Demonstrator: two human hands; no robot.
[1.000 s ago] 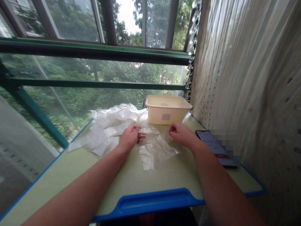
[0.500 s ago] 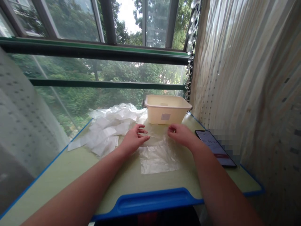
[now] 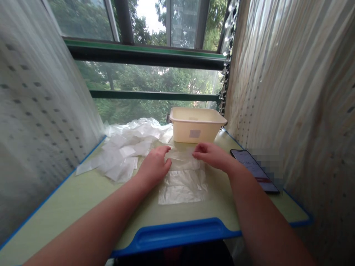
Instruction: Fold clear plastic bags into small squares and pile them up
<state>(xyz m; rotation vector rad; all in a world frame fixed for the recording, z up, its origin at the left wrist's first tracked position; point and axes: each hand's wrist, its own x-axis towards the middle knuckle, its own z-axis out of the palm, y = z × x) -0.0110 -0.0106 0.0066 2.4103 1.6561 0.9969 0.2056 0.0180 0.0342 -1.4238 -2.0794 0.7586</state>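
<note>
A clear plastic bag [image 3: 183,188] lies flat and slightly wrinkled on the pale green tabletop, its far part stretching up between my hands. At its upper left side, my left hand [image 3: 155,160] has its thumb and forefinger apart, with nothing plainly held. Across from it, my right hand [image 3: 210,154] has its fingertips pinched together at the bag's upper right edge. The film there is so transparent that its outline is hard to follow. Just beyond both hands stands a cream plastic tub [image 3: 181,133] with a small label on its front.
A loose heap of white and clear bags [image 3: 122,151] covers the table's back left. A phone [image 3: 256,171] with its screen lit lies at the right. The table has a blue rim with a moulded tray [image 3: 180,232] in front. Curtains hang on both sides.
The near end of the bag has shifted slightly left and lies straighter. My left hand's fingers have drawn a little closer together, and my right hand has moved slightly left.
</note>
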